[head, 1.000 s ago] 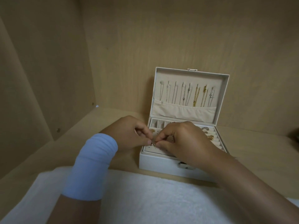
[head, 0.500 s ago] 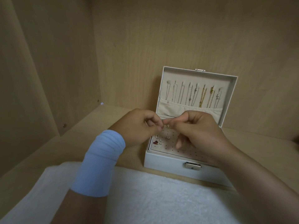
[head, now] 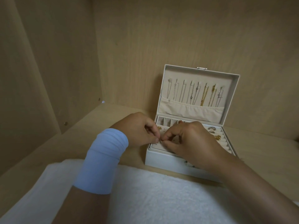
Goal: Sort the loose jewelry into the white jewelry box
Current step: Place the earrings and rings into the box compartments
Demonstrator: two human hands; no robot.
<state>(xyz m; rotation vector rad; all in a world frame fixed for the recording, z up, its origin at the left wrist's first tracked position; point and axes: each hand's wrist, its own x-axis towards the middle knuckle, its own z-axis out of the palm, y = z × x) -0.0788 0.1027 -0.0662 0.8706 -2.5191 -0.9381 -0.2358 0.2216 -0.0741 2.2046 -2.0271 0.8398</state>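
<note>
Both hands (head: 163, 138) crowd the box (head: 161, 159) front-left; the upright lid (head: 199, 88) blocks behind; the right ring rolls (head: 224, 141) look reachable.

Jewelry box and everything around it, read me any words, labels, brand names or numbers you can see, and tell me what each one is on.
None can be read. The white jewelry box, its open lid, the metal clasp, the white towel and the blue wristband show no writing.

A single head-worn wide-angle camera looks forward and down from close above the hands into a wooden shelf corner (head: 100, 101), white jewelry box (head: 163, 159) right of centre.
</note>
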